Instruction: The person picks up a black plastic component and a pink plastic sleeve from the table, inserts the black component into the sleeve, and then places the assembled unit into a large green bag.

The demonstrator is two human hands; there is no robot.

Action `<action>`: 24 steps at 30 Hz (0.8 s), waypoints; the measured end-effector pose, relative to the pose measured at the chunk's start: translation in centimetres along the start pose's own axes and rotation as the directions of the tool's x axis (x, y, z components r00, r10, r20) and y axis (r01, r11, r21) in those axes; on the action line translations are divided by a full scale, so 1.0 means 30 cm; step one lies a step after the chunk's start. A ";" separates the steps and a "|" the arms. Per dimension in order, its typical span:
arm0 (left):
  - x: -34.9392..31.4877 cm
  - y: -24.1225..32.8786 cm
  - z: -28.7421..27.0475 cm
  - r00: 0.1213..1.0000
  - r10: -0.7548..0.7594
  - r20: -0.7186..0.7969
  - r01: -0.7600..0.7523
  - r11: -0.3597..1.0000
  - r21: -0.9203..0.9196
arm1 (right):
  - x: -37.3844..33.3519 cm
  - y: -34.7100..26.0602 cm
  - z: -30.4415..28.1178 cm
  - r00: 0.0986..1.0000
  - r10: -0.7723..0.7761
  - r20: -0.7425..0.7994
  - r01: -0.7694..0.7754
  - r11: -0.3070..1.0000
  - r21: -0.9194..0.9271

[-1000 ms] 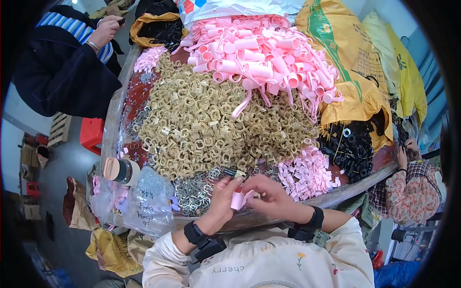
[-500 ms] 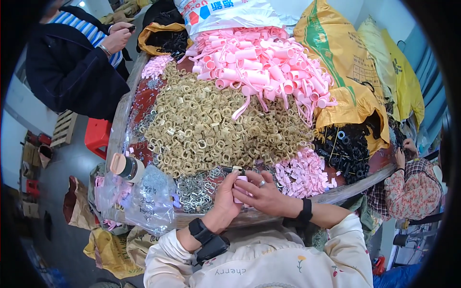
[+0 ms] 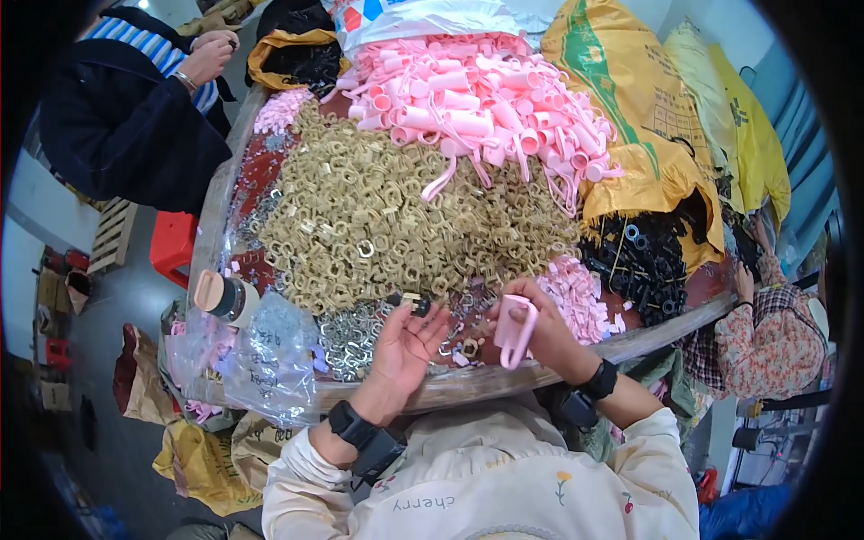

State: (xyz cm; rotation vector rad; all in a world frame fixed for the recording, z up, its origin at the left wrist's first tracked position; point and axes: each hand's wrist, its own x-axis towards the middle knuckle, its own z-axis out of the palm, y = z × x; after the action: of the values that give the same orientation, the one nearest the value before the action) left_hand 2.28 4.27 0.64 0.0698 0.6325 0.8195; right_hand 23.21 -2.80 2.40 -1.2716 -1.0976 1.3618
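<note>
Just over the table's (image 3: 255, 171) near edge, a smooth pink tube (image 3: 510, 343) is held by the right hand (image 3: 549, 335), fingers bent round it. The left hand's (image 3: 402, 355) fingers are half spread; a small black stick (image 3: 420, 307) is seen at their tips, but a grip cannot be told. The red tabletop is heaped with bumpy tan rings (image 3: 360, 198) and shiny hooks (image 3: 346, 342). Grey floor (image 3: 135, 315) is seen. The edge is partly hidden by a clear bag (image 3: 273, 360).

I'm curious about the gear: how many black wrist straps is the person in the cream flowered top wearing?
2: one black wrist strap around the left wrist, and a second black strap around the right wrist. Both are in plain view.
</note>
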 end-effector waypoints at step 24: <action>-0.255 0.110 -0.119 0.981 0.157 0.115 -0.193 0.851 0.489 | 0.066 0.038 0.178 0.747 -0.125 0.653 0.656 -0.020 -0.755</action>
State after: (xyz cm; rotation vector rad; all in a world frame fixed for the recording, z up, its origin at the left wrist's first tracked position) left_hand -5.78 0.57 2.53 0.6372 0.7665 0.8071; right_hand 17.79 -1.07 1.28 -1.2519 -2.7736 0.1490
